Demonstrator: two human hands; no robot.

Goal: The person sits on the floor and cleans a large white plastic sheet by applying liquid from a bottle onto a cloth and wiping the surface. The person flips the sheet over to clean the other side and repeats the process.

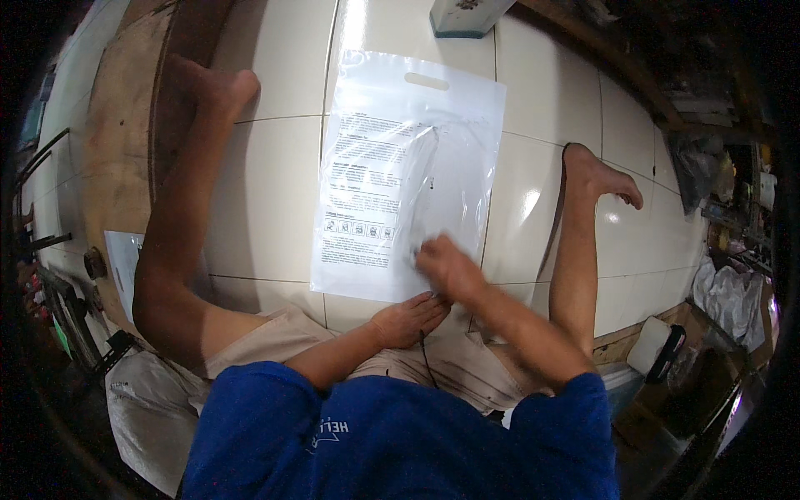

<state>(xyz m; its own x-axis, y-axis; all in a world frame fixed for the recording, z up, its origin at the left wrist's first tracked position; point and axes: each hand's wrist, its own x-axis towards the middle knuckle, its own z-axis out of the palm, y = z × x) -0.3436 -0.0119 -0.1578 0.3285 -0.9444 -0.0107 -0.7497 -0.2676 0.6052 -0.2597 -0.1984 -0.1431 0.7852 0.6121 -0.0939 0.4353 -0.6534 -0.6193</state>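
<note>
White bag flat on the tiles, right hand a blur

The white plastic bag (379,200) lies on the pale tiled floor (275,167) between the person's outstretched legs, cut-out handle at the far end. Dark print fills its left half, too small and glossy to make out; glare and creases muddle the right half, where a small dark mark shows.

Right hand (452,265) is over the bag's near right part, fingers curled in; motion smears them. A small greyish spot shows at the fingertips; cannot tell whether they pinch it.

Left hand (410,319) rests by the bag's near edge, back upward, fingers extended and side by side, tips close to the right wrist. Its underside is hidden, as is the bag's near right corner; any grip there, cannot tell. A dark cord (427,358) runs below it, upper end lost under the hand.

Pale container (471,18) beyond the bag, cut off by the top edge. Rim of view dark.
</note>
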